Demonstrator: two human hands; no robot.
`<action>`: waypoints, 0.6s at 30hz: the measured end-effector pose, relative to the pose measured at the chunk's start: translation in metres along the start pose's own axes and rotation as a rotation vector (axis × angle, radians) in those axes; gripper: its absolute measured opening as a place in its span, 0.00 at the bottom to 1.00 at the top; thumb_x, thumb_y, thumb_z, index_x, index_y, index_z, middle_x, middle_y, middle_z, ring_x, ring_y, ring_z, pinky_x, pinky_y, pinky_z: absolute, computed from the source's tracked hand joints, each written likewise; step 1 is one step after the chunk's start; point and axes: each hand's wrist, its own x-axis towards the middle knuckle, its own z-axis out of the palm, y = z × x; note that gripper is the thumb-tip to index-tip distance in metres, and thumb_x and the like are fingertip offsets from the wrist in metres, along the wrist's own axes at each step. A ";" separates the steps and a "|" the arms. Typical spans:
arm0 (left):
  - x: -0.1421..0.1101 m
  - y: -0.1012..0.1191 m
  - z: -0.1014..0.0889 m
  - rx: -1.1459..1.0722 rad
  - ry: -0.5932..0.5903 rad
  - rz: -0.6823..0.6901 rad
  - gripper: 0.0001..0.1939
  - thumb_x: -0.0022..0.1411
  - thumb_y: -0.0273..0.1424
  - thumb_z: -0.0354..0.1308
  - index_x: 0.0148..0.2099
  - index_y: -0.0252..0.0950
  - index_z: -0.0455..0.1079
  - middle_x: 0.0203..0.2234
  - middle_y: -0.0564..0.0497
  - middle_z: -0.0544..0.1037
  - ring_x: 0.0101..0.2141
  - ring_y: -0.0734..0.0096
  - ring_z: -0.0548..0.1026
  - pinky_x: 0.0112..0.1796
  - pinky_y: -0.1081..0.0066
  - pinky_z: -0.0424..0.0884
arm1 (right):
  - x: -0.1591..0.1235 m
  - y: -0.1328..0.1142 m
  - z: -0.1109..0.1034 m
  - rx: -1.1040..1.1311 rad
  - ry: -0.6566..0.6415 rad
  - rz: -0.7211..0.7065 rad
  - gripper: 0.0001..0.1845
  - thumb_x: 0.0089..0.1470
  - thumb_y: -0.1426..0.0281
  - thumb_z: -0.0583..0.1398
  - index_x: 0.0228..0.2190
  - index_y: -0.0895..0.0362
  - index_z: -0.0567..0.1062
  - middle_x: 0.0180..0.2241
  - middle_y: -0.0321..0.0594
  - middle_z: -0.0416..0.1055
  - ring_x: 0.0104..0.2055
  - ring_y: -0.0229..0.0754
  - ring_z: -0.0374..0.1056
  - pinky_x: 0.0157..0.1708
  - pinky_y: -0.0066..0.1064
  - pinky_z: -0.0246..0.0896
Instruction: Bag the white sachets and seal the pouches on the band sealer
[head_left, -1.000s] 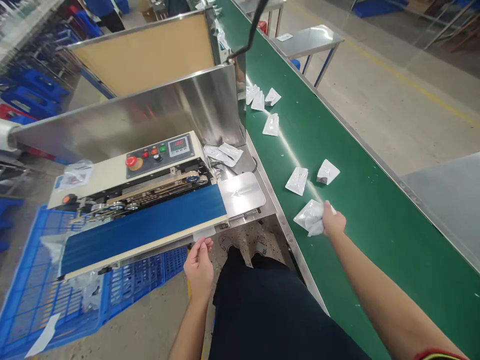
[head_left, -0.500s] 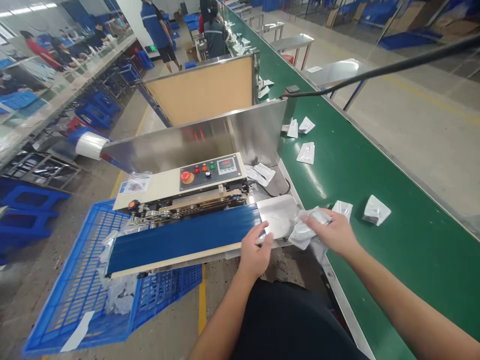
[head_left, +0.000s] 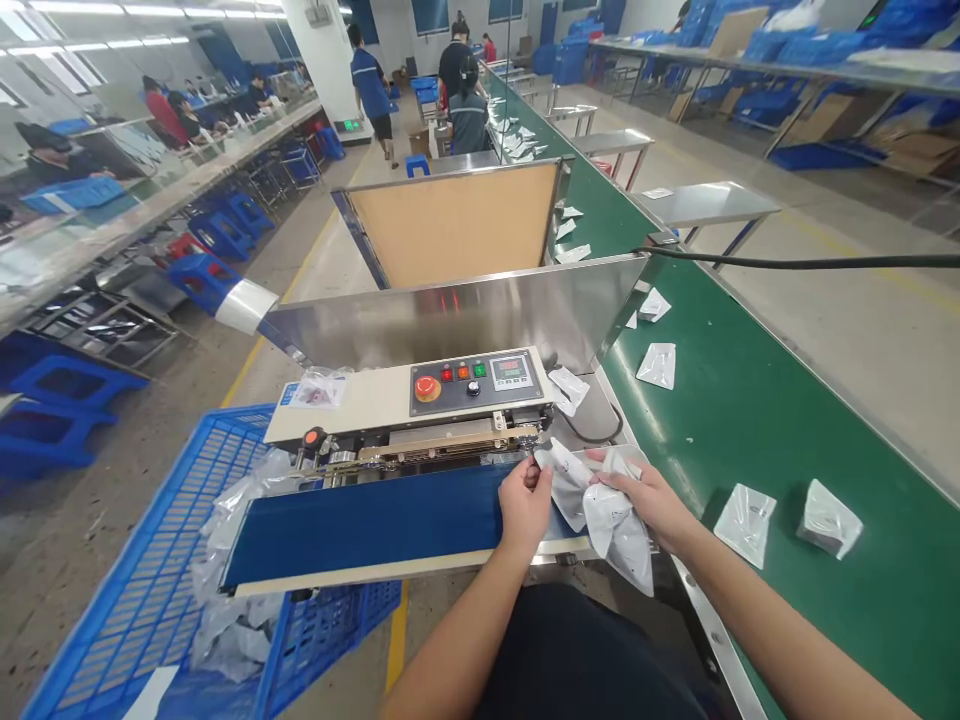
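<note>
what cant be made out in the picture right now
All in the head view:
Count of pouches in the right hand: hidden by overlap and the hand.
Print on them: too small.
Digits on the display: too small, blurred.
Part of the blue belt: hidden behind the left hand.
Basket, near end: cut off by the bottom edge.

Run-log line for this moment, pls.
left hand: pinching white pouch at machine | right hand: holding pouches | green conveyor: loose pouches

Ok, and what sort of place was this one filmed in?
Probably a factory packing floor: a long green conveyor belt with white pouches lying on it, a machine with a control panel beside it, and people along a workbench.
</note>
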 end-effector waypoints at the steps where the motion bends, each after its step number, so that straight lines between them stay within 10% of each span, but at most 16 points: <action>1: -0.001 0.003 0.001 0.057 -0.008 0.012 0.19 0.65 0.48 0.68 0.42 0.36 0.83 0.32 0.44 0.84 0.34 0.58 0.81 0.40 0.65 0.75 | 0.000 -0.003 -0.002 -0.037 -0.010 0.003 0.35 0.44 0.51 0.72 0.50 0.58 0.85 0.34 0.44 0.83 0.30 0.46 0.72 0.30 0.34 0.67; 9: -0.018 0.014 0.010 -0.029 -0.175 0.176 0.22 0.70 0.50 0.63 0.46 0.35 0.84 0.41 0.41 0.85 0.41 0.57 0.81 0.46 0.63 0.75 | 0.000 -0.026 -0.015 -0.421 -0.241 -0.239 0.24 0.49 0.47 0.73 0.25 0.54 0.80 0.26 0.36 0.75 0.30 0.44 0.68 0.31 0.33 0.65; 18: 0.022 -0.011 0.030 -0.273 0.094 -0.347 0.32 0.48 0.56 0.78 0.35 0.28 0.83 0.19 0.51 0.74 0.21 0.75 0.67 0.27 0.72 0.65 | 0.047 -0.015 -0.018 -0.047 -0.038 0.308 0.18 0.44 0.62 0.77 0.29 0.56 0.78 0.27 0.44 0.79 0.27 0.46 0.75 0.28 0.33 0.70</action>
